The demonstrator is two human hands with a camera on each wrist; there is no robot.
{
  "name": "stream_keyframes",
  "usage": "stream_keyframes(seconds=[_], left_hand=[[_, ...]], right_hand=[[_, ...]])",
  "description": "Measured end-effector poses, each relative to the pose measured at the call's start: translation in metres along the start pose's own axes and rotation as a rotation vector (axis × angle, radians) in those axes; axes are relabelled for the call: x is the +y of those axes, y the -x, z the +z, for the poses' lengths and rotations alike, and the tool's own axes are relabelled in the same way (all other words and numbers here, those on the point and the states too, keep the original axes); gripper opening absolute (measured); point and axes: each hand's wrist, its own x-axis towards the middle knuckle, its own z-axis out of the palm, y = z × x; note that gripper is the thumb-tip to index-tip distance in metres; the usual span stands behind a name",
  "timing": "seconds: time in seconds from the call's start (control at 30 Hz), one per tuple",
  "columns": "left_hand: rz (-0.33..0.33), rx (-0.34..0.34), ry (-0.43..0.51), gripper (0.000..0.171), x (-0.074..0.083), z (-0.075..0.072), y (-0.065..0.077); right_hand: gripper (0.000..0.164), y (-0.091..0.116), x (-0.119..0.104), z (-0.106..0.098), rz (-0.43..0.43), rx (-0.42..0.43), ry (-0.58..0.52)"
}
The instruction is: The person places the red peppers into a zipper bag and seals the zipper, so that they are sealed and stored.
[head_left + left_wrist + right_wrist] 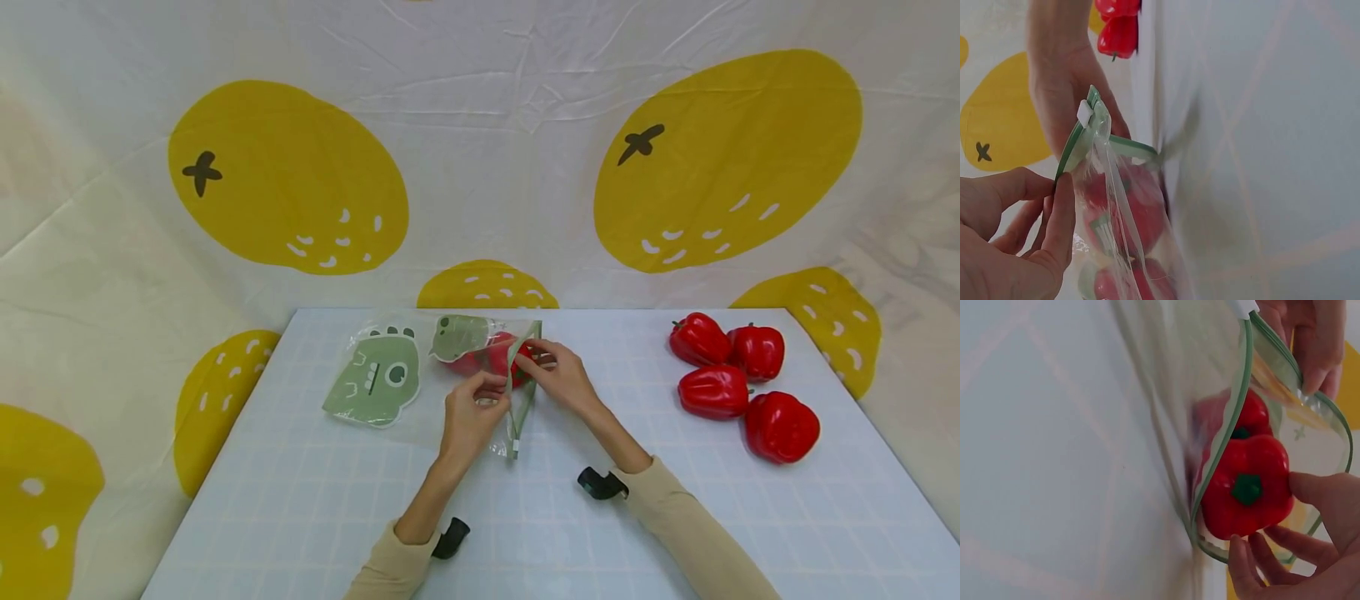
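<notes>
A clear zip bag [382,379] with a green one-eyed monster print lies on the table, its green-edged mouth facing right and spread apart. My left hand [468,417] pinches the near side of that mouth between thumb and fingers, as the left wrist view shows. At the opening, my right hand [564,379] holds a red bell pepper [1216,494] with a green stem, thumb on one side and fingertips on the other. Behind it, deeper in the bag, sits another red bell pepper [1254,412]. A white slider [1084,114] is at one end of the zip.
Several red bell peppers [713,392] lie grouped on the right side of the white gridded table [525,533]. A cloth backdrop [495,167] with yellow fruit prints rises behind the table's far edge. Each wrist wears a small black camera [600,483].
</notes>
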Motion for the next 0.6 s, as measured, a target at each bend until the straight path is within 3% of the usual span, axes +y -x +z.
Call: stream_keyframes(seconds=[0.23,0.6], left_hand=[[0.027,-0.005,-0.026,0.016,0.001,-0.002,0.0],[0.06,-0.039,0.0,0.023,0.001,-0.001,0.0]], right_hand=[[0.039,-0.009,0.002,0.006,-0.025,0.027,-0.04],[0.026,-0.014,-0.002,0.012,-0.018,-0.019,-0.091]])
